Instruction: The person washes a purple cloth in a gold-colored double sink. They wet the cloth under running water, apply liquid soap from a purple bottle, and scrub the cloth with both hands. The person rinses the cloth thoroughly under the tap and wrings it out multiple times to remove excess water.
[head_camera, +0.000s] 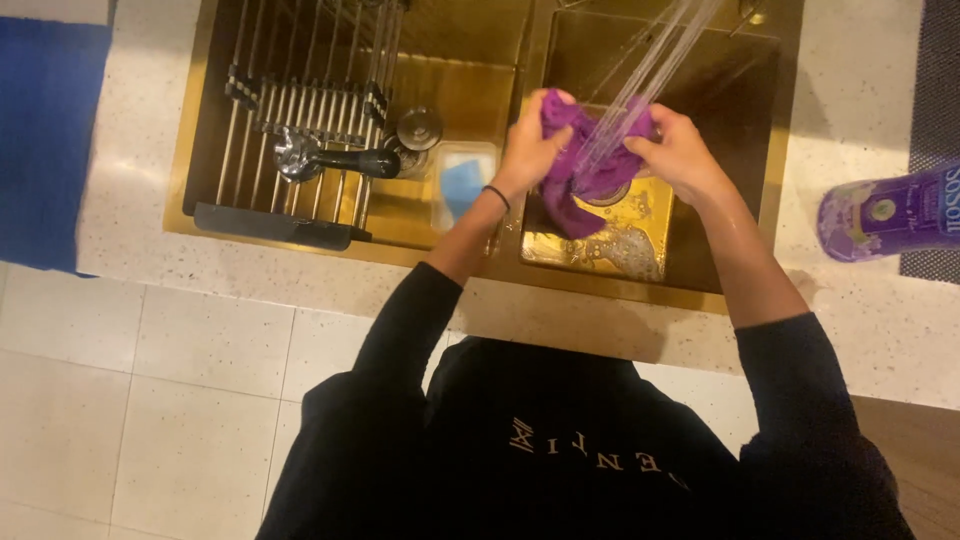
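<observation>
A wet purple cloth (590, 175) is bunched between both my hands over the right basin of a gold-coloured sink (700, 270). My left hand (530, 145) grips its left end and my right hand (675, 150) grips its right end. Streams of water (650, 65) fall from above onto the cloth. A loose end of the cloth hangs down toward the foamy water at the basin's bottom (625, 245). A black band circles my left wrist.
The left basin holds a metal drying rack (300, 100), a utensil with a black handle (345, 160), a round metal strainer (418, 130) and a small tub with a blue sponge (460, 185). A purple bottle (890, 212) lies on the speckled counter at right. Blue fabric (45, 140) lies at left.
</observation>
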